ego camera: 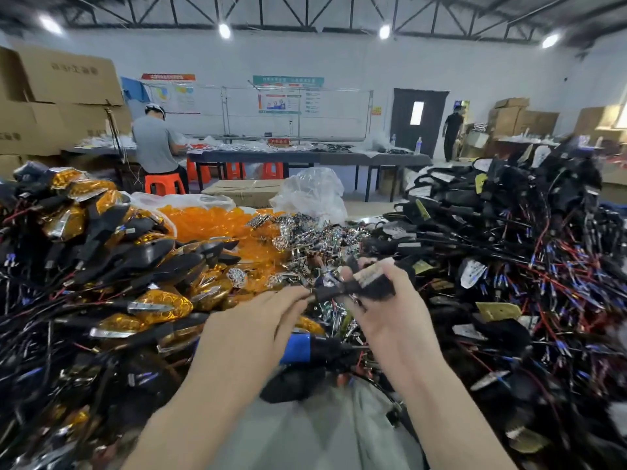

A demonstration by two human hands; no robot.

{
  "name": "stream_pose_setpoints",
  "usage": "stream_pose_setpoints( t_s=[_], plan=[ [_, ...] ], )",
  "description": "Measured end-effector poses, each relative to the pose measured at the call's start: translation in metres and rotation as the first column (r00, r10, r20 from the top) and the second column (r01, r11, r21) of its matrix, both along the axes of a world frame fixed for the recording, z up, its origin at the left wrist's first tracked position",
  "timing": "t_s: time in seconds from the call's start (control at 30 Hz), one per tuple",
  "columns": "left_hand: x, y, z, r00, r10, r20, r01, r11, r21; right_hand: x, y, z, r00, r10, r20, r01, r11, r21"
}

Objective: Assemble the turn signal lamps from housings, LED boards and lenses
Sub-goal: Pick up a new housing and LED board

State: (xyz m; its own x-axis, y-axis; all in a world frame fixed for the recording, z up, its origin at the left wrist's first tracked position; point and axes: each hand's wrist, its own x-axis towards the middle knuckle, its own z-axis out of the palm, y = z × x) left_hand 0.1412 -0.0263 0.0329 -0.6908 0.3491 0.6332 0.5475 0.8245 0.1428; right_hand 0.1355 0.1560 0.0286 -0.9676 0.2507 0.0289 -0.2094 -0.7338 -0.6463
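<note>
- Clasps a black housing (pixel 371 288) in the right grip (pixel 388 318), fingers curled round it, above the chrome parts (pixel 305 239).
- Pinches its narrow stem end with the left grip (pixel 254 318).
- Has orange lenses (pixel 203 222) piled behind and wired housings (pixel 509 252) heaped to the right.

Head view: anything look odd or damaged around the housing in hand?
Nothing looks damaged. Left hand and right hand hold the black housing; the blue-handled tool lies half buried in parts below them.

A black housing (pixel 373 290), pale board (pixel 371 273) on top, held level between the left hand (pixel 258 327) and right hand (pixel 386 317)
</note>
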Motion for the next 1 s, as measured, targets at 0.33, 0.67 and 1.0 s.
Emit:
stream_pose_setpoints(
  t_s=[0.33, 0.67, 1.0],
  plan=[
    [-0.01, 0.029, -0.076, 0.991, 0.029, 0.132, -0.028, 1.0, -0.009, -0.018, 0.0, -0.064, 0.986, -0.088, 0.145, 0.094, 0.995, -0.035],
    [-0.022, 0.03, -0.088, 0.988, -0.005, 0.156, -0.005, 0.998, 0.066, -0.03, 0.005, -0.082, 0.987, 0.125, 0.104, -0.112, 0.986, -0.122],
    [-0.019, 0.023, -0.089, 0.997, -0.032, 0.075, 0.031, 0.999, 0.025, -0.029, 0.002, -0.085, 0.988, 0.151, 0.01, -0.148, 0.98, -0.136]
  ],
)
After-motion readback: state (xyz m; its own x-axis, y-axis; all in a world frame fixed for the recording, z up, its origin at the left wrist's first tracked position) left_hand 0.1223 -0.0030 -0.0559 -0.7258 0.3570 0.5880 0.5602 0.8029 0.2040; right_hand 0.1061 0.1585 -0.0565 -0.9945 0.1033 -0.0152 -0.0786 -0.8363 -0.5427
